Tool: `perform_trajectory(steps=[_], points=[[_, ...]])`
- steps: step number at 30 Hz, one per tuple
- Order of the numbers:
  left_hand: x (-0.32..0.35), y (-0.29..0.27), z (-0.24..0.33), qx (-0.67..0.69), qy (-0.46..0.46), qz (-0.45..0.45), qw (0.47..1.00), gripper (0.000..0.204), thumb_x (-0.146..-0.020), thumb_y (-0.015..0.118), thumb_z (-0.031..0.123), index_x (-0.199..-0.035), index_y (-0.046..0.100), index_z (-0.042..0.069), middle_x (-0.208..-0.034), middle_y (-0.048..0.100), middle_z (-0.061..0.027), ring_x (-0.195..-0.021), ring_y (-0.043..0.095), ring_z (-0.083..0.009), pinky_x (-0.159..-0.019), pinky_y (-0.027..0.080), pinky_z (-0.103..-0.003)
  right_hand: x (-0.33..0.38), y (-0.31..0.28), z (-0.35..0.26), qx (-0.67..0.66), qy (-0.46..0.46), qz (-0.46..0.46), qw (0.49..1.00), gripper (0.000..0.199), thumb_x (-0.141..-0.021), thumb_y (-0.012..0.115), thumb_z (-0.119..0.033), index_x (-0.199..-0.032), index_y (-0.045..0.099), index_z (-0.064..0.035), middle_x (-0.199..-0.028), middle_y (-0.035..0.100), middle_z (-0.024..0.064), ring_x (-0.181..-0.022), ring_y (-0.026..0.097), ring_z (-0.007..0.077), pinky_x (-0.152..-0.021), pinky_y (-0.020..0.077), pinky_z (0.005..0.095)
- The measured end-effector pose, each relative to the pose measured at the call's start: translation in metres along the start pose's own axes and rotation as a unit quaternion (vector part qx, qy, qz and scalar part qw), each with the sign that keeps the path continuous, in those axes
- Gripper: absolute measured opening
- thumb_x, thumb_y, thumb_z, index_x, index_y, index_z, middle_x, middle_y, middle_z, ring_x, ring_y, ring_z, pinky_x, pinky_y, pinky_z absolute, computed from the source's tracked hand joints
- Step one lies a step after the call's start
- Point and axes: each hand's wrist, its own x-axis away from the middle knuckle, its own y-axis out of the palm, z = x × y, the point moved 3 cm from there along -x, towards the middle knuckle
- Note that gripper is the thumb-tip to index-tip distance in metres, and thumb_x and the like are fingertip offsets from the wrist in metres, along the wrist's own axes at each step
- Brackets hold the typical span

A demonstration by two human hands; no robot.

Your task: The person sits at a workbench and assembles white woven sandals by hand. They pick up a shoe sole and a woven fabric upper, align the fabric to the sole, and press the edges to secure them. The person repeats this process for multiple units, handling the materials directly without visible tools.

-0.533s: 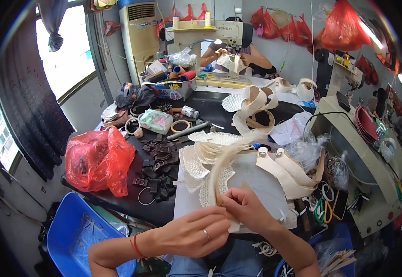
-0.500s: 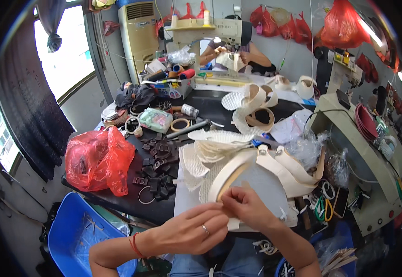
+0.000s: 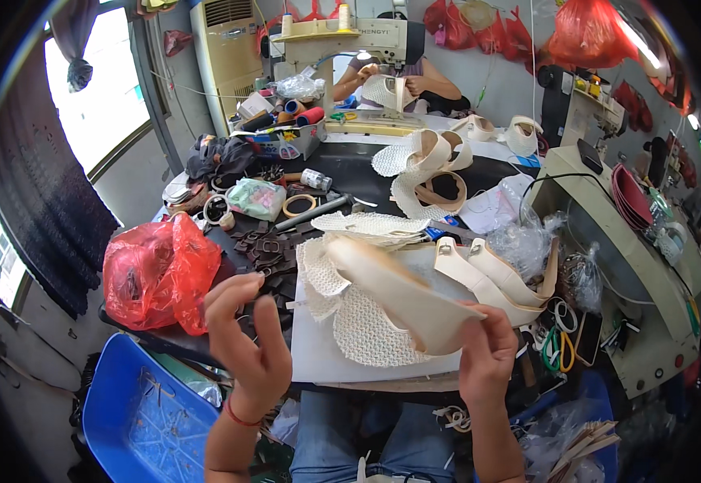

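My right hand (image 3: 489, 354) grips a cream shoe upper piece (image 3: 399, 290), held up tilted above the grey work board (image 3: 318, 354). My left hand (image 3: 247, 342) is raised at the left of it, fingers apart, holding nothing, with a red band at the wrist. Under the held piece lie white mesh cut pieces (image 3: 366, 330) and, to the right, cream strap pieces with buckles (image 3: 495, 274).
A red plastic bag (image 3: 157, 270) and a blue bin (image 3: 145, 410) sit at left. Dark small parts (image 3: 266, 253) lie on the black table. Another person's hands (image 3: 391, 80) work at a sewing machine (image 3: 350, 32) at the back. A beige machine (image 3: 624, 266) stands right.
Both hands held the cream piece low over the board before. Now my left hand has let go and risen to the left, and my right hand has lifted the piece up.
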Motion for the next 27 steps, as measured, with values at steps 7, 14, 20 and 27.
perform_trajectory(steps=[7, 14, 20, 27], points=[[0.085, 0.135, -0.069, -0.092, -0.088, -0.272, 0.954, 0.026, -0.083, 0.061, 0.02, -0.097, 0.055, -0.001, -0.099, 0.058, -0.0189, -0.096, 0.054, -0.0334, -0.081, 0.044, -0.039, 0.012, -0.035, -0.014, -0.157, 0.007, 0.09, 0.984, 0.014, -0.09, 0.054, -0.008, -0.102, 0.054, -0.0017, -0.099, 0.061, 0.0067, -0.091, 0.059, 0.0129, -0.081, 0.0456, 0.0264], [0.1, 0.15, -0.055, -0.143, 0.056, -0.399, 0.904, 0.032, -0.076, 0.056, 0.01, -0.105, 0.054, -0.002, -0.112, 0.053, -0.0187, -0.11, 0.051, -0.031, -0.096, 0.039, -0.043, 0.031, -0.086, -0.048, -0.15, 0.093, -0.109, 0.978, 0.01, -0.081, 0.06, -0.007, -0.082, 0.057, 0.0015, -0.067, 0.058, 0.0129, -0.056, 0.053, 0.018, -0.055, 0.0398, 0.0282], [0.05, 0.07, 0.016, -0.01, 0.391, -0.349, 0.852, 0.035, -0.081, 0.055, 0.01, -0.116, 0.056, 0.009, -0.121, 0.053, -0.0071, -0.119, 0.048, -0.023, -0.104, 0.037, -0.041, 0.015, -0.104, -0.022, -0.067, 0.318, -0.187, 0.927, 0.015, -0.08, 0.056, -0.002, -0.092, 0.064, 0.0023, -0.113, 0.057, 0.023, -0.074, 0.057, 0.0118, -0.065, 0.0444, 0.0227], [0.051, 0.059, 0.019, 0.04, 0.514, -0.356, 0.78, 0.028, -0.081, 0.056, 0.012, -0.109, 0.061, 0.011, -0.118, 0.053, -0.005, -0.118, 0.048, -0.0192, -0.103, 0.039, -0.038, 0.014, -0.049, 0.018, -0.081, 0.472, -0.265, 0.837, 0.021, -0.088, 0.059, -0.013, -0.105, 0.059, -0.0005, -0.092, 0.063, 0.0055, -0.082, 0.059, 0.009, -0.072, 0.0477, 0.0234]])
